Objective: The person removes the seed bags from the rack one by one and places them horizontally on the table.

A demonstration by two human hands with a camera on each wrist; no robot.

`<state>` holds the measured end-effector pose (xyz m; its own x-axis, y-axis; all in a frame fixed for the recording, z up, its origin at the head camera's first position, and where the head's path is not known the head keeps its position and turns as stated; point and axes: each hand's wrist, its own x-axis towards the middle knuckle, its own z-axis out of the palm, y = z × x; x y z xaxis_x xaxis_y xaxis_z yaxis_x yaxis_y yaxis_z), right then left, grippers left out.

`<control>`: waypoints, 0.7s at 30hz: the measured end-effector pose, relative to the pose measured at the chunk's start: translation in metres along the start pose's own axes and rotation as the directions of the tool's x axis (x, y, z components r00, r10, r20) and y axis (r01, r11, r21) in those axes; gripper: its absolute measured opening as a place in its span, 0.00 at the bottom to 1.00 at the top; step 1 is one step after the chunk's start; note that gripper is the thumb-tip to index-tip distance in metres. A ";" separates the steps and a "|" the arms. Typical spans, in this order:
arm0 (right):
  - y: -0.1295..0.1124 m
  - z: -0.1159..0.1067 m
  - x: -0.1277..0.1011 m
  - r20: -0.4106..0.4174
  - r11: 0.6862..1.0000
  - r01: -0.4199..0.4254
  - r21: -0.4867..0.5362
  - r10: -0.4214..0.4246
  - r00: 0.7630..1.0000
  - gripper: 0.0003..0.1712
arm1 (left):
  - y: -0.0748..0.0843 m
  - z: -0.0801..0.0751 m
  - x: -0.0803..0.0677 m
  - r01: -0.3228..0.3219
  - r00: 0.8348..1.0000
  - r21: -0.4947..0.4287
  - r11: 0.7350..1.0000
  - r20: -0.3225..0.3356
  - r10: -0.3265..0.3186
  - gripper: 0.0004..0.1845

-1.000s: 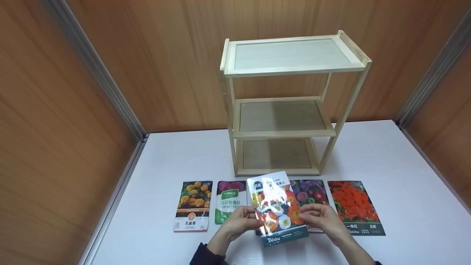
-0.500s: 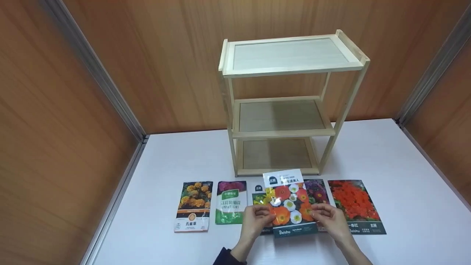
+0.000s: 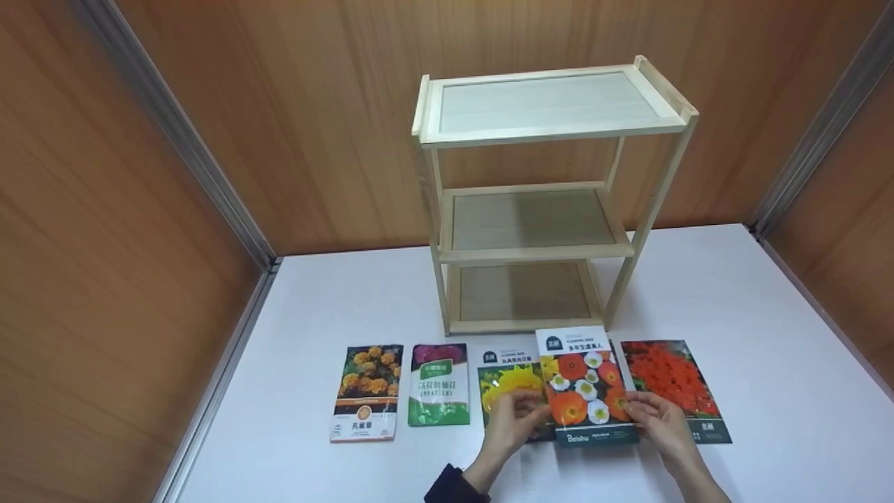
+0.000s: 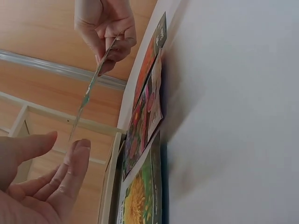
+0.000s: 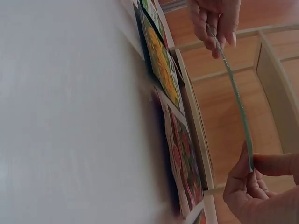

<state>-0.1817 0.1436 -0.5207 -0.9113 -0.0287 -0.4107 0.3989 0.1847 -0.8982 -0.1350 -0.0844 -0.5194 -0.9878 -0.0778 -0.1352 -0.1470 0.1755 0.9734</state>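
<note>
My right hand pinches the right edge of a flower seed packet printed with orange poppies, between thumb and fingers. At its left edge is my left hand; in the left wrist view thumb and fingertips stand apart with the packet's edge between them. Held above the table, the packet covers most of a purple-flower packet, which shows in the wrist views. A yellow sunflower packet lies partly behind my left hand. The red-flower packet lies to the right, its lower part behind my right hand.
Further left on the white table lie a marigold packet and a green-and-white impatiens packet. Behind the row stands a three-tier wooden shelf. Wooden panels enclose the back and sides.
Both hands have moved right with the poppy packet, uncovering the sunflower packet and covering the purple one. The packet has turned more upright in view. My left thumb and fingers now stand apart at its edge.
</note>
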 end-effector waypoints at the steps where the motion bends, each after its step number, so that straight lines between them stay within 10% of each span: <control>1: 0.003 -0.006 0.004 0.000 1.000 -0.009 0.009 0.009 1.000 0.19 | -0.001 -0.001 0.000 -0.009 1.000 0.031 0.999 0.006 0.009 0.13; 12: 0.068 -0.086 0.072 -0.188 0.987 -0.034 -0.160 0.004 0.982 0.24 | -0.011 -0.028 -0.007 -0.141 0.986 0.349 0.926 -0.030 0.162 0.23; 21: 0.058 -0.132 0.072 -0.268 0.985 -0.099 -0.142 0.058 0.962 0.25 | -0.029 -0.053 -0.009 -0.167 0.950 0.590 0.790 -0.117 0.288 0.27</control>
<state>-0.2376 0.2821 -0.5813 -0.8805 0.2463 -0.4050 0.4686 0.3240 -0.8219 -0.1196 -0.1407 -0.5363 -0.9751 -0.1383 0.1735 0.0178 0.7307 0.6825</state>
